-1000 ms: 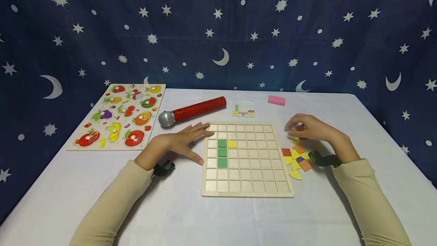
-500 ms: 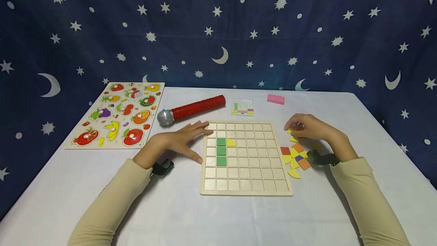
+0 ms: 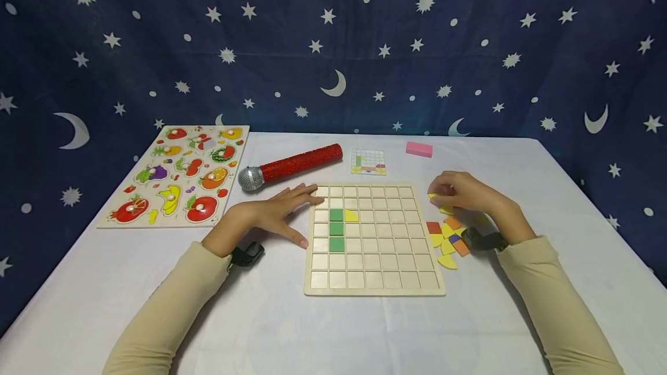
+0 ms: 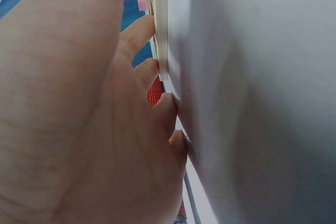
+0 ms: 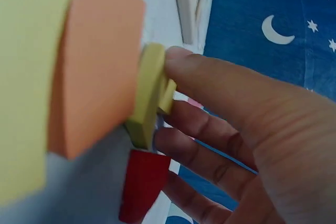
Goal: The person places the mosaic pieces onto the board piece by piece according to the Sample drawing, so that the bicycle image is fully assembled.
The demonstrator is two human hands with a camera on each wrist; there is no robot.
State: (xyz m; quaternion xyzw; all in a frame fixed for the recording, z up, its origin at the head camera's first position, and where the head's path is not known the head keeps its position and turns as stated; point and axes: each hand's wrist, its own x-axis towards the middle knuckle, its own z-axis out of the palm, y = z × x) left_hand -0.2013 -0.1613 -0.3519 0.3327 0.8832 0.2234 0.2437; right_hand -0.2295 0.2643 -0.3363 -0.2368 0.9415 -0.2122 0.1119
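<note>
Your right hand pinches a yellow piece beside the board

Behind everything, the dark blue curtain [image 3: 365, 28] with moons and stars fills the top of the frame, and your white table [image 3: 333, 334] spreads below it. The fruit puzzle [image 3: 146, 190] lies at the left of the frame. You have the wooden board [image 3: 372, 246] in the centre, its grid holding a column of green squares [image 3: 336, 228] and one yellow quarter [image 3: 351, 215] just right of the top square. Above the board's left side lies the red mic [image 3: 290, 167]. Your left hand [image 3: 281, 213] is spread, fingers extended, touching the board's left edge. Your right hand [image 3: 460, 192], right of centre, has its fingers bent, with thumb and forefinger pinching that small yellow piece [image 5: 167, 98]. The patterned card [image 3: 368, 162] lies above the board, upper centre, and the pink block [image 3: 419, 149] sits to its right. The loose pieces [image 3: 447, 246], red, orange, yellow and blue, cluster by the board's right edge, below your right hand
</note>
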